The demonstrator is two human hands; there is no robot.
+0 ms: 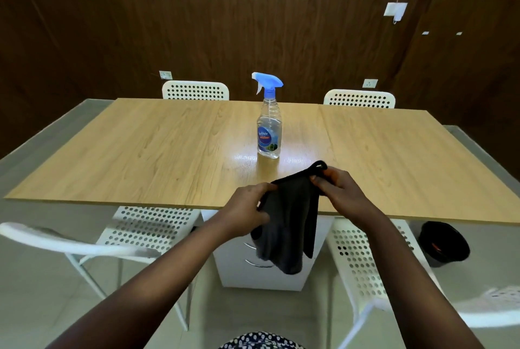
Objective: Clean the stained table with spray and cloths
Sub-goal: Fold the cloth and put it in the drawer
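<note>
A dark grey cloth point(289, 222) hangs in the air over the near edge of the light wooden table point(146, 151). My left hand point(247, 208) pinches its left upper corner. My right hand point(340, 188) pinches the right upper corner, where a small loop sticks up. The rest of the cloth droops below the table edge. A clear spray bottle point(268, 126) with a blue trigger head and a blue label stands upright at the table's middle, just beyond the cloth and apart from both hands. A shiny patch lies on the tabletop around the bottle's base.
Two white perforated chairs point(146, 230) point(363, 258) stand at the near side, either side of me, and two more point(195, 90) point(359, 98) at the far side. A white drawer unit point(264, 272) sits under the table. A black bin point(444, 244) stands on the floor at right. Dark wood panelling lines the wall behind.
</note>
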